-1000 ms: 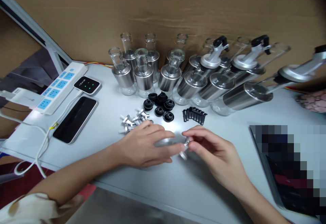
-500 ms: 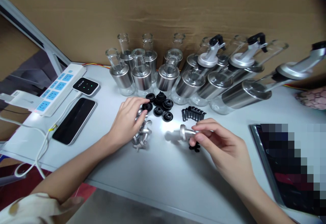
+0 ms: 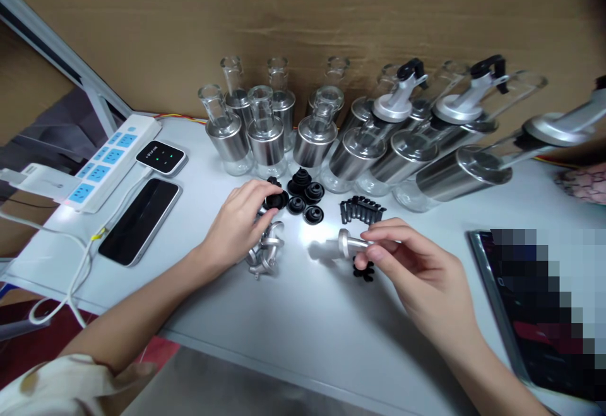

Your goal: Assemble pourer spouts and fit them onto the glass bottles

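Drew left hand (image 3: pixel 241 223) away from the right hand (image 3: pixel 421 271) over the last second, across to the cluster of round, stepped black stoppers (image 3: pixel 313 192) lying on the pale grey tabletop (image 3: pixel 293 334). Now set with thumb and fingertips around the leftmost one, partly hidden by the fingers; cannot tell whether pinched tight or merely touched. Gripping in the right hand a shiny silver metal spout with a round flange (image 3: pixel 344 243), flange facing left over the tabletop, with the shaft's other end lost inside the curled fingers. Just beneath that hand, showing only in part, small black lobed pieces (image 3: pixel 363 271). Beside the left hand, half covered by it, a tangled heap of silver metal fittings (image 3: pixel 267 249), too overlapped to count. Farther back, a row of short black tubes (image 3: pixel 362 211), then glass bottles with brushed-steel sleeves (image 3: pixel 266 144), overlapping toward the right, including three topped by silver-and-black pourers (image 3: pixel 392 106), the rightmost cut off at the edge. Blurred out by pixels, most of a dark tablet's screen (image 3: pixel 506 315).
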### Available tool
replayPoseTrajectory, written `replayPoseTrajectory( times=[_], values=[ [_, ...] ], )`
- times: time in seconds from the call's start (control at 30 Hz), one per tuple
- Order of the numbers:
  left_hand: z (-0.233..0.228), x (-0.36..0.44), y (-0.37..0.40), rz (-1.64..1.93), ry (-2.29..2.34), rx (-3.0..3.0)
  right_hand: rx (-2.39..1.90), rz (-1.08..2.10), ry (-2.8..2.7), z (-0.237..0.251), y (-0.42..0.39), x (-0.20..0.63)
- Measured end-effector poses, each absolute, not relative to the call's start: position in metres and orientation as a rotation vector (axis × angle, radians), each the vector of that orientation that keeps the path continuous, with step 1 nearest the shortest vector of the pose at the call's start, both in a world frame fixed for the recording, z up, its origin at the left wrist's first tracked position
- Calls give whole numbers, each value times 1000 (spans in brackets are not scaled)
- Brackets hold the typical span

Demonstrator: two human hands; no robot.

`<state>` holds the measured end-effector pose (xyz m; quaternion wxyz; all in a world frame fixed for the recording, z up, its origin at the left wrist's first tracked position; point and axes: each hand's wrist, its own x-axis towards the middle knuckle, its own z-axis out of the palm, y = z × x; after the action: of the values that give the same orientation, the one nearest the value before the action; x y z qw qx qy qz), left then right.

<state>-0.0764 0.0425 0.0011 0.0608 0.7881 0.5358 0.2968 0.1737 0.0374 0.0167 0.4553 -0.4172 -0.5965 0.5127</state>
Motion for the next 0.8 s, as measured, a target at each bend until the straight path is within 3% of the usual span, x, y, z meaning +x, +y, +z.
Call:
replayPoseTrajectory(
  times=[0.63, 0.8],
  values=[
    [0, -79, 45, 1092, 1680, 2288, -1045, 1194, -1483, 16, 37, 175],
    [-3, -82, 45, 1284, 1669, 1885, -1061, 1173, -1492, 15, 37, 176]
  ],
)
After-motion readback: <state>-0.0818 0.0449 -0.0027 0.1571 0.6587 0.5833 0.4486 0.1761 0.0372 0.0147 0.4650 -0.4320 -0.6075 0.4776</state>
